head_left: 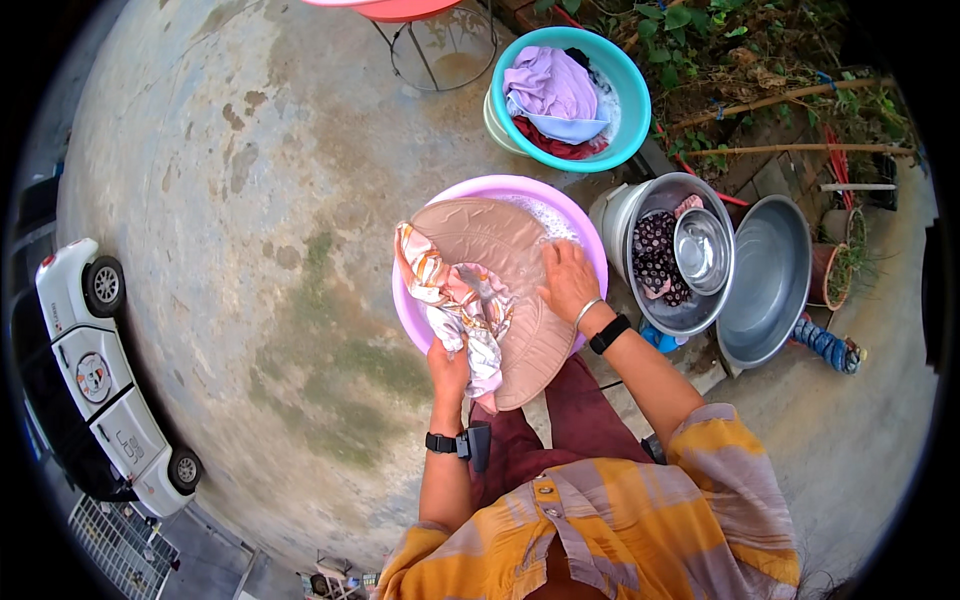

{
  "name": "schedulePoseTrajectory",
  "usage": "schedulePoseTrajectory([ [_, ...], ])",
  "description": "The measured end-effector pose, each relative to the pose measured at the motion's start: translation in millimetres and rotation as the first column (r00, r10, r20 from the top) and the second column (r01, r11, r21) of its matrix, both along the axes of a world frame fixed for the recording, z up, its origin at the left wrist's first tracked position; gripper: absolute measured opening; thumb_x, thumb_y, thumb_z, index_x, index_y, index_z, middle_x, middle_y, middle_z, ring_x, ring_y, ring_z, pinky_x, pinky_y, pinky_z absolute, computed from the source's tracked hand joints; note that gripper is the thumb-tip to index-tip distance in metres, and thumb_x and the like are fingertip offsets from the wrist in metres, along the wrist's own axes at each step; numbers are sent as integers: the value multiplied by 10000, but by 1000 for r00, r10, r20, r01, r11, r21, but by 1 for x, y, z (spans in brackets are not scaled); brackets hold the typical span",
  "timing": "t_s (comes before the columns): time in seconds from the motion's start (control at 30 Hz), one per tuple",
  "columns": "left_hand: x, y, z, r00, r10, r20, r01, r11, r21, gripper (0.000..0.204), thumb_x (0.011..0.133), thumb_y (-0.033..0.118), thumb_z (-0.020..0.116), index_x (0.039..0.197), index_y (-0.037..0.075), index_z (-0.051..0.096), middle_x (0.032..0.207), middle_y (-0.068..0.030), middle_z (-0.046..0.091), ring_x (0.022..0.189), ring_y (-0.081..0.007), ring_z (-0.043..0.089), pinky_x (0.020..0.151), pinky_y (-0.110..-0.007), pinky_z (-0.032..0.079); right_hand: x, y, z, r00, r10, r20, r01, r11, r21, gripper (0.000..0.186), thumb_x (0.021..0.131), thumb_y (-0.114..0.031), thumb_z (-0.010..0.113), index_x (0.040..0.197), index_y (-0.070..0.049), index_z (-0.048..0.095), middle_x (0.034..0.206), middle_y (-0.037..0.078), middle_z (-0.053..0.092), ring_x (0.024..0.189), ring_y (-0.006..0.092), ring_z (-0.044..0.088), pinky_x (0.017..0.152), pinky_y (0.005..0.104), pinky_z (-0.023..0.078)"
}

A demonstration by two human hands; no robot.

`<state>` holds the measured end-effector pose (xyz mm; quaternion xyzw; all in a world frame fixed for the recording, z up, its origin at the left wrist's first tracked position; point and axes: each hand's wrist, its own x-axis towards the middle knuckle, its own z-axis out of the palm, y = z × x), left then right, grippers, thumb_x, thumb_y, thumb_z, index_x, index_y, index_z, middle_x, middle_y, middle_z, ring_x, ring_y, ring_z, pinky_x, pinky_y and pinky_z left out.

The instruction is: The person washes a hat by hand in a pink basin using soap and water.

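Note:
A brown stitched cloth sun hat (541,356) with a wide brim leans tilted over a pink basin (405,318) in front of me. Patterned white, orange and pink cloth (425,275) lies bunched on it. My left hand (449,369) is closed round the lower part of this cloth, near the basin's near-left side. On the brim's right edge, my right hand (568,284) grips the brown cloth, its thumb on top and its other fingertips partly hidden. Soapy water (545,212) shows behind the brim.
Beyond stands a teal basin (640,95) of soapy clothes. To the right, a metal pot (618,225) holds dark patterned cloth and a small metal bowl (702,252); a large metal basin (765,290) adjoins it. A red basin on a wire stand (430,70) and a parked car (110,400) are farther off.

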<state>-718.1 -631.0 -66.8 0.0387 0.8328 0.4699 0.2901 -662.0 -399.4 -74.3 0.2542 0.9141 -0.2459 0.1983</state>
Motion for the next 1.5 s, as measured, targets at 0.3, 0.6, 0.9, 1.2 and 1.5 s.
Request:
schedulePoseTrajectory([
  [0.3,-5,-9,20,821,207,533,-357,913,195,471,854,188,538,1240,-9,353,1201,-169,460,1000,-197,499,842,-325,420,-54,33,-19,980,-184,71,193,969,-151,374,772,-285,596,970,30,560,822,213,606,787,381,582,714,450,451],
  [0.6,61,-13,41,777,388,496,-583,741,332,692,781,220,630,1308,-7,242,1304,-130,357,1175,-247,379,1001,-381,287,19,-18,-55,773,-634,28,632,765,-129,259,809,-172,460,830,76,531,773,286,562,776,423,545,697,464,430],
  [0.9,33,-36,39,918,287,274,-256,956,-143,298,776,94,575,1026,-59,524,907,-128,596,758,-185,584,671,-294,475,34,-42,-27,859,-473,-194,433,875,-218,463,740,-125,609,1063,66,338,914,309,523,846,440,519,723,462,422],
  [1.2,12,-49,95,824,186,534,-217,976,-6,360,755,96,558,1088,-21,483,891,-84,596,697,-162,580,568,-283,477,62,-16,-19,826,-553,-103,483,791,-374,392,752,-139,602,1052,32,417,837,237,570,758,370,570,650,411,449],
  [1.5,68,-14,209,761,124,636,-470,781,410,546,749,15,527,1249,-16,308,1207,-143,441,1056,-277,498,891,-424,426,93,-30,139,341,-796,500,590,-232,-773,314,818,-49,468,1115,-32,365,943,128,540,717,228,606,506,343,536],
])
